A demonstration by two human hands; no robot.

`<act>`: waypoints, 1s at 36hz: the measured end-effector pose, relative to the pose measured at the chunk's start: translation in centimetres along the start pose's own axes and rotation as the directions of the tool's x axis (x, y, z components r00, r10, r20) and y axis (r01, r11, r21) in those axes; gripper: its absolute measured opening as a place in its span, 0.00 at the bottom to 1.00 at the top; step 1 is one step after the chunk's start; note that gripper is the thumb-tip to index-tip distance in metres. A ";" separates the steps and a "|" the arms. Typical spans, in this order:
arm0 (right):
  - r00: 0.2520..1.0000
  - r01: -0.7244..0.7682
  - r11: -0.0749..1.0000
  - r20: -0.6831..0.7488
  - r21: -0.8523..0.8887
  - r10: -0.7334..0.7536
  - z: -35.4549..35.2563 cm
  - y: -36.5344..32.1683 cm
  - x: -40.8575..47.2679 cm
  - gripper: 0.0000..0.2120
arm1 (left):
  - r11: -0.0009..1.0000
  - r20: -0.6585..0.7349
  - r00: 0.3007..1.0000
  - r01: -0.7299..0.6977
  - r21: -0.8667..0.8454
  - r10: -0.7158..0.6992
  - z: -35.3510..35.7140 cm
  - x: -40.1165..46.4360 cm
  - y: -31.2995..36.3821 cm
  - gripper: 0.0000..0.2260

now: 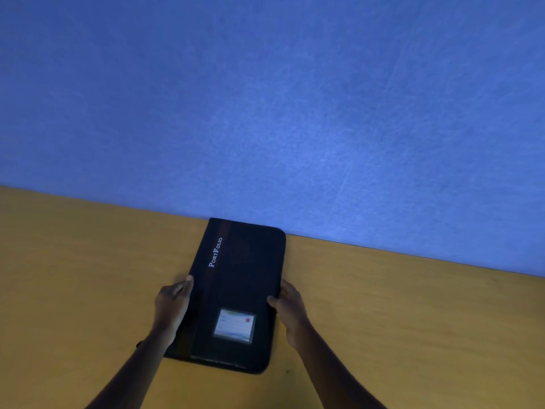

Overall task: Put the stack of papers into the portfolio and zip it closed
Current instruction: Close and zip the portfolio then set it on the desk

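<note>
A black portfolio [244,278] lies closed and flat on the wooden table [88,261], its far end against the blue wall. White lettering "PortFolio" runs along its left side, and a small card window sits near its front. My left hand [172,305] grips the left edge, thumb on the cover. On the right edge, my right hand [287,305] holds the portfolio with its thumb on top. No papers are in view.
A blue felt-like wall panel [265,98] rises directly behind the table. Bare yellow-brown tabletop [413,320] spreads to both sides of the portfolio.
</note>
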State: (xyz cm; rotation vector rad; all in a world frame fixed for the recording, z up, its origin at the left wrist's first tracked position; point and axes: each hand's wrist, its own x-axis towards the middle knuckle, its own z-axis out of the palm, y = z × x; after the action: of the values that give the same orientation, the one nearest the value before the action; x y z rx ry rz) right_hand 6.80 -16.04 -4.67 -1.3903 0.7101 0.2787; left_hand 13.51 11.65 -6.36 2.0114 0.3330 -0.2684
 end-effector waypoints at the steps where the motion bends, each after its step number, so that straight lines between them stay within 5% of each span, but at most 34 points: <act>1: 1.000 0.009 1.000 -0.004 -0.014 -0.009 0.0 0.1 0.2 0.21 | 1.000 -0.003 1.000 -0.002 0.018 0.002 0.0 0.0 0.1 0.28; 11: 0.998 0.058 0.991 -0.021 -0.119 -0.060 0.0 0.2 0.1 0.21 | 0.939 -0.061 0.996 0.075 0.334 -0.058 0.7 0.0 0.2 0.21; 14: 0.996 0.078 0.976 -0.027 -0.202 -0.085 -0.5 0.1 -0.5 0.21 | 0.864 -0.099 0.993 0.108 0.492 -0.068 1.9 -0.6 0.0 0.26; 17: 0.988 0.097 0.917 -0.073 -0.387 -0.135 -1.9 0.0 -1.2 0.31 | 0.856 -0.100 0.995 0.059 0.513 -0.009 3.5 -2.3 0.1 0.36; 21: 0.962 0.174 0.738 -0.047 -0.652 -0.269 -5.7 0.1 -1.8 0.34 | 0.809 -0.059 0.991 -0.064 0.585 0.122 6.1 -4.8 0.9 0.44; 27: 0.851 0.230 0.420 -0.028 -0.878 -0.525 -14.1 -2.0 -3.1 0.35 | 0.729 0.137 0.938 -0.336 0.596 0.319 9.6 -8.1 4.5 0.53; 33: 0.629 0.180 0.215 -0.055 -0.960 -0.776 -22.9 -6.8 -5.3 0.32 | 0.681 0.196 0.864 -0.489 0.545 0.463 12.6 -10.2 11.2 0.46; 36: 0.515 0.158 0.128 -0.029 -0.979 -0.857 -26.9 -10.8 -6.5 0.39 | 0.636 0.193 0.810 -0.560 0.531 0.553 13.2 -10.7 15.9 0.44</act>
State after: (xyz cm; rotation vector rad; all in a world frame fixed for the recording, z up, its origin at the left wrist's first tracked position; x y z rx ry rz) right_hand 0.20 -42.31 7.39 -2.8868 0.4192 -0.6093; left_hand 8.50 -8.23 4.65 2.5864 -0.4583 0.0314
